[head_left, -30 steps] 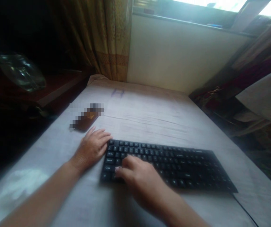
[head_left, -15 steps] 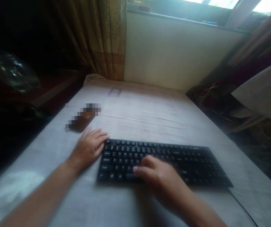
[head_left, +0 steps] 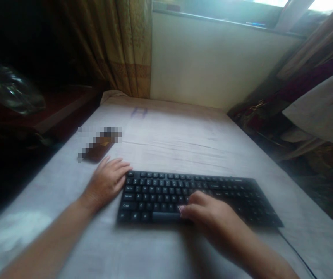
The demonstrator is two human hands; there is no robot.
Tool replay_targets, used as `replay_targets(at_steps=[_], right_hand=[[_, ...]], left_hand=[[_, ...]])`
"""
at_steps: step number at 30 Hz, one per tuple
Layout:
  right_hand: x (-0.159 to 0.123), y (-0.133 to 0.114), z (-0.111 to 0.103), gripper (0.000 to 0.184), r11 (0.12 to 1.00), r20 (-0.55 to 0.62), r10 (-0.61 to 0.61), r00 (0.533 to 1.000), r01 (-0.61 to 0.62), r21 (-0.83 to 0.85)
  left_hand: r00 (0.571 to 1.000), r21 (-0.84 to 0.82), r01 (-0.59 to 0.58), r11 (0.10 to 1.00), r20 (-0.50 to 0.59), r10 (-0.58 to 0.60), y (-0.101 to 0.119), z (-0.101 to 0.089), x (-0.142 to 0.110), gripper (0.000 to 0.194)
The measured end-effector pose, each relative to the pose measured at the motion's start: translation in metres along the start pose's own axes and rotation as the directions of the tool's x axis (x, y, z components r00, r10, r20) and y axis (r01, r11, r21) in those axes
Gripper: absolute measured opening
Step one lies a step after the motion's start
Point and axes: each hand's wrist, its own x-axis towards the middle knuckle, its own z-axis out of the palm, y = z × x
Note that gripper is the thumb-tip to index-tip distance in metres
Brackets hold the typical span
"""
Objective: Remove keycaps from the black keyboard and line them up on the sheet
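A black computer keyboard (head_left: 149,197) with white key letters lies flat on a white cloth. My left hand (head_left: 107,178) rests flat on the cloth at its left edge, fingers spread and their tips by the upper left corner. Over the lower middle keys, near the right end of the space bar, is my right hand (head_left: 205,209). Its fingers are curled in and the thumb is pressed against them. A small pinkish spot shows at the thumb tip; whether it is a nail or something pinched is unclear.
A brown phone-like object (head_left: 99,149), partly pixelated, lies beyond my left hand. The keyboard's cable (head_left: 296,250) runs off toward the lower right. Curtains (head_left: 128,54) hang at the back, and a clear plastic-looking item (head_left: 14,91) sits on a dark wooden surface at left.
My right hand has moved right across the keyboard, uncovering more of the space bar and letter keys. My left hand stays in place by the keyboard's edge. The view has shifted slightly.
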Motion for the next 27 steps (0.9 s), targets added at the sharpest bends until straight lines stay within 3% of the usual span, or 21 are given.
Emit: replay_targets(at_steps=[5, 10, 14, 22, 27], right_hand=[[-0.004, 0.005, -0.012, 0.015, 0.999, 0.019, 0.032, 0.999, -0.031, -0.038], [0.005, 0.0, 0.0, 0.017, 1.0, -0.072, -0.02, 0.997, 0.019, -0.017], [0.005, 0.002, 0.004, 0.014, 1.0, -0.017, 0.009, 1.0, -0.009, -0.009], [-0.014, 0.024, -0.014, 0.02, 0.998, 0.024, 0.067, 0.997, -0.067, 0.008], [-0.01, 0.029, -0.019, 0.025, 0.998, -0.098, 0.063, 0.993, -0.064, -0.004]], left_hand=[[1.0, 0.006, -0.011, 1.0, -0.002, 0.011, -0.003, 0.002, -0.001, 0.033], [1.0, -0.007, -0.009, 1.0, -0.008, 0.009, -0.004, 0.002, -0.001, 0.033], [1.0, -0.007, 0.005, 1.0, 0.014, -0.005, -0.004, 0.002, -0.001, 0.033], [1.0, 0.014, -0.01, 1.0, 0.014, 0.01, -0.004, 0.002, -0.001, 0.035], [0.999, 0.033, -0.017, 0.999, 0.032, 0.016, -0.005, 0.001, -0.001, 0.036]])
